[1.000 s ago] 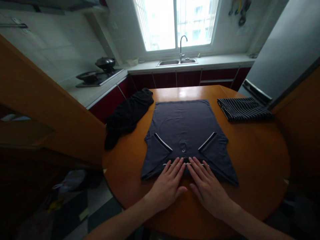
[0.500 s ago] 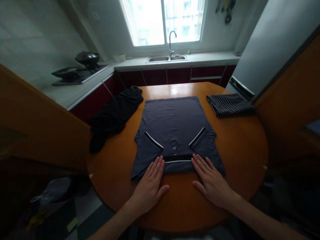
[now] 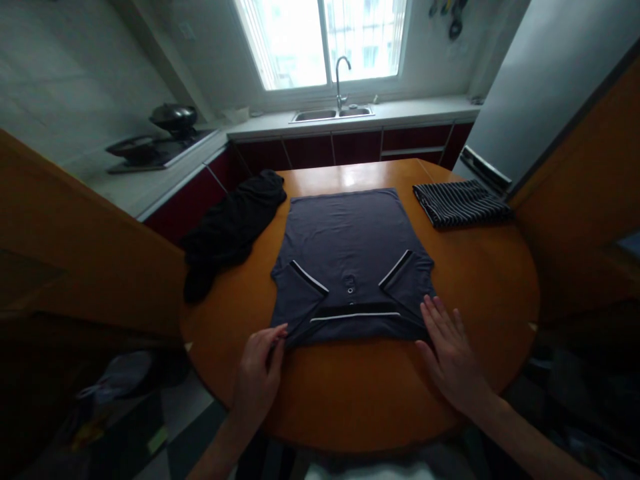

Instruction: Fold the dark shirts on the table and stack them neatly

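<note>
A dark grey-blue polo shirt [image 3: 345, 233] lies flat on the wooden table, its collar edge nearest me. Both sleeves are folded inward, and their black-and-white trimmed cuffs slant toward the middle. At the shirt's near left corner my left hand [image 3: 260, 370] is closed, pinching the fabric between thumb and fingers. My right hand [image 3: 453, 357] rests with fingers outstretched at the near right corner, its fingertips on or against the shirt's edge.
The rounded wooden table [image 3: 350, 400] fills the middle. A crumpled black garment [image 3: 235, 230] lies on its left side, and a folded striped cloth [image 3: 463, 203] on its right. Beyond are a counter with a sink [image 3: 333, 115], a wok [image 3: 173, 118] on the stove, and a fridge [image 3: 545, 87].
My left hand has moved left from the collar to the near left corner and closed on the fabric. My right hand has slid right from the collar to the right corner.
</note>
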`<action>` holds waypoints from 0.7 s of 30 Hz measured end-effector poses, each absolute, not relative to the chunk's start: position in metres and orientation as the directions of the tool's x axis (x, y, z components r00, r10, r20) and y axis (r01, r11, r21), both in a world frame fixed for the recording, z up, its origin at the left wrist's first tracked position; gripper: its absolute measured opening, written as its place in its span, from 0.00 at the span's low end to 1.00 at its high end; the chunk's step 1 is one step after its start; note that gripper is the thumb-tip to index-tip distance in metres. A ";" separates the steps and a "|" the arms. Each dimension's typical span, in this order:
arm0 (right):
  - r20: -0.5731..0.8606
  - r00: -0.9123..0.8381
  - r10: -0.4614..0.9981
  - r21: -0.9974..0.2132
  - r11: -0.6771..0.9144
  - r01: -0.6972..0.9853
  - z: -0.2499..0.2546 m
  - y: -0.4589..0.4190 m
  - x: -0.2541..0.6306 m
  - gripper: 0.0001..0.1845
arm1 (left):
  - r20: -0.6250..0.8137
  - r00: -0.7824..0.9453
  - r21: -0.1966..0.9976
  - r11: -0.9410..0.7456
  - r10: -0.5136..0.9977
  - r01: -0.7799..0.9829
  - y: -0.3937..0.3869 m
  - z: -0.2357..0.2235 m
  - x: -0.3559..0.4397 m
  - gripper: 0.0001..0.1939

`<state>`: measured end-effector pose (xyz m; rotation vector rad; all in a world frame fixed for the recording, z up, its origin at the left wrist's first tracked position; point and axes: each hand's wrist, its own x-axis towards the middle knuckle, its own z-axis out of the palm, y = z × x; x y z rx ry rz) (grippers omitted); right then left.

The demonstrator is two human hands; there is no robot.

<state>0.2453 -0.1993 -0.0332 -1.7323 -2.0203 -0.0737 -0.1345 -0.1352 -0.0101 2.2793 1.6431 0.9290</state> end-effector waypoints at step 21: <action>0.225 -0.496 0.839 -0.265 0.542 0.797 -0.026 -0.187 0.173 0.33 | 0.031 0.355 0.589 -0.304 0.934 0.748 -0.105 0.006 -0.155 0.09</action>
